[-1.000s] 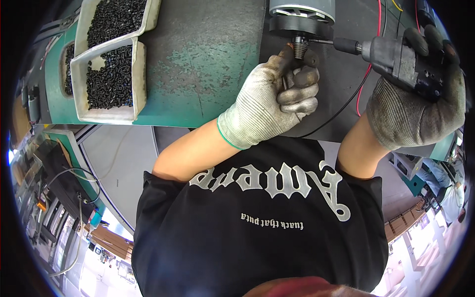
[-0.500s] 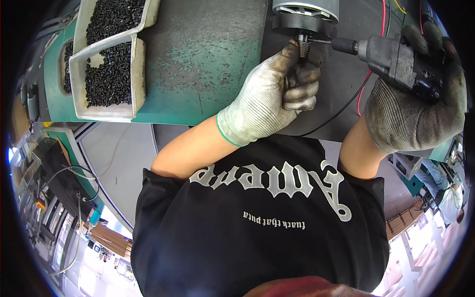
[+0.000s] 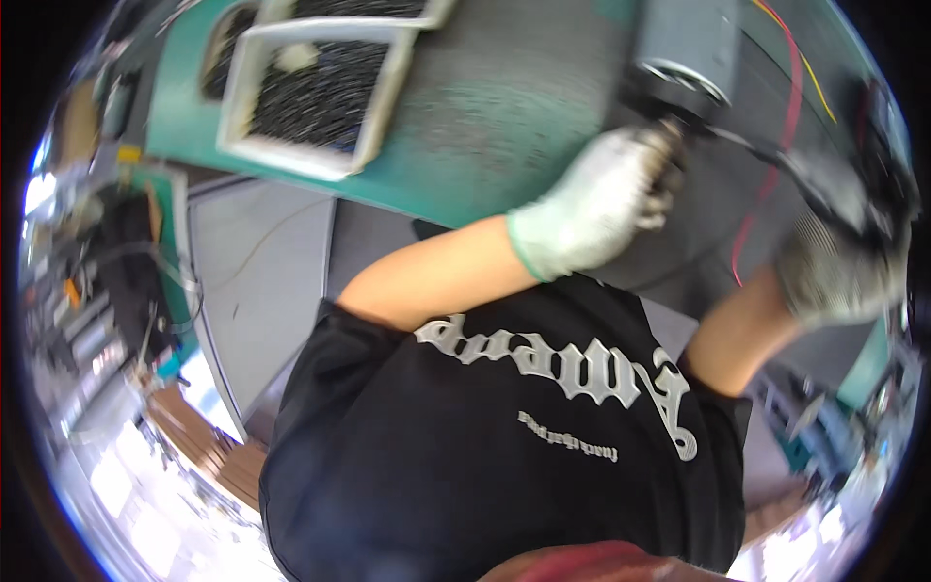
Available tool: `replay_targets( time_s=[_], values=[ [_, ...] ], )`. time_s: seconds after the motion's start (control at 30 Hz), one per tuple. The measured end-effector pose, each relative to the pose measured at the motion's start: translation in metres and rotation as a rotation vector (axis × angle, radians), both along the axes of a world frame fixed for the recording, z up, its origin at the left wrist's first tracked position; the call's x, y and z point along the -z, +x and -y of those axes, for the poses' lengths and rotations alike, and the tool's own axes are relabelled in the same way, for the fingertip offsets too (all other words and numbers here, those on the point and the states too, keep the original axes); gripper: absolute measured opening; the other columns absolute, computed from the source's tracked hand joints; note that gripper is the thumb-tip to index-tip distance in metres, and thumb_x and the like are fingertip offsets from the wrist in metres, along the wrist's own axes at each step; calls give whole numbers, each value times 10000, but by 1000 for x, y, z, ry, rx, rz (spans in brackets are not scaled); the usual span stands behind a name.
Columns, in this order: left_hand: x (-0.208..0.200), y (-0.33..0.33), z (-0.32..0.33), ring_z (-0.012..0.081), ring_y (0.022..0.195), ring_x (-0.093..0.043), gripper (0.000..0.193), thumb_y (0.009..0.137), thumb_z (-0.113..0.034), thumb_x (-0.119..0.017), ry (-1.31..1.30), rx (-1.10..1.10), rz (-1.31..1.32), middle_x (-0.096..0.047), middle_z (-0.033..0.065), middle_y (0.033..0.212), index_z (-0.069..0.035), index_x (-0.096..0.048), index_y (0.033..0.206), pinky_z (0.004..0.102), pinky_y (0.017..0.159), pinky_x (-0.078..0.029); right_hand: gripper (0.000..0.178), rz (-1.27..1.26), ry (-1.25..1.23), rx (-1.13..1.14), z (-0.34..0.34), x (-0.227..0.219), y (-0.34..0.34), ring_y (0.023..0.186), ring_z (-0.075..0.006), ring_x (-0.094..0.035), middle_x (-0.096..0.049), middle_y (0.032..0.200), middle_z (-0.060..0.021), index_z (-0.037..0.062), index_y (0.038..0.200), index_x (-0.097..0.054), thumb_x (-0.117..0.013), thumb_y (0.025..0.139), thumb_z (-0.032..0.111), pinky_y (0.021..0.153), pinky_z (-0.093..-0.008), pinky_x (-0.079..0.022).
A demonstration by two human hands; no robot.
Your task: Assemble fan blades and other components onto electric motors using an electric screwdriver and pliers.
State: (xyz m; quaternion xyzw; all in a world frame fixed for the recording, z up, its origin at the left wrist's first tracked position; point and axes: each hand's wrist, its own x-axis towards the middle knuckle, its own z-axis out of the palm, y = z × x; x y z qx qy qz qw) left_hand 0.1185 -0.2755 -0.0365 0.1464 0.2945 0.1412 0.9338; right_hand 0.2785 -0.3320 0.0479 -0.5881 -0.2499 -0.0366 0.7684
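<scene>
A grey cylindrical motor [image 3: 690, 44] lies at the far right of the bench, its black-collared end facing me. My left hand [image 3: 596, 204], in a whitish glove with dark fingertips, is closed at that end. The fingers are curled against the shaft area; blur hides what is between them. My right hand [image 3: 839, 267], also gloved, grips a grey and black power screwdriver [image 3: 834, 184]. The driver's thin bit [image 3: 732, 139] points left and reaches the motor's collar beside my left fingertips. Whether it touches a screw cannot be made out.
White bins [image 3: 233, 102] of small black screw-like parts stand on the worn green bench [image 3: 465, 175] to the left. Red wire [image 3: 793, 97] and yellow wire [image 3: 819, 92] run behind the driver. A grey panel [image 3: 257, 262] stands below the bench's left edge.
The whole view has swung and tilted, so bench, bins and motor appear farther right, and the picture is blurred. Both hands keep their places by the motor, the driver still in my right.
</scene>
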Motion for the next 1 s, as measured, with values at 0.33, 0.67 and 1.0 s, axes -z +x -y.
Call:
replay_targets(
  time_s=[0.33, 0.67, 1.0],
  values=[
    [-33, -109, -72, 307, 731, -604, 158, 838, -160, -588, 2235, -54, -847, -614, 125, 819, -17, -622, 896, 393, 682, -491, 286, -108, 97, -89, 91, 53, 66, 1103, -363, -586, -587, 1198, -223, -107, 1146, -592, -517, 940, 77, 1003, -464, -478],
    [-7, -198, -201, 327, 948, -644, 204, 860, -140, -488, 2055, 407, -1954, -648, 125, 1060, -127, -628, 1007, 446, 801, -523, 290, -110, 68, -74, 97, 50, 42, 1036, -347, -621, -606, 1155, -226, -136, 1123, -581, -520, 938, 79, 950, -438, -516],
    [-5, -205, -201, 312, 891, -649, 223, 841, -196, -599, 2273, 333, -1893, -611, 140, 1071, -49, -560, 1004, 428, 746, -540, 328, -185, 101, -119, 80, 35, 14, 930, -325, -643, -626, 1085, -216, -107, 1162, -528, -597, 890, 64, 850, -411, -539]
  ],
)
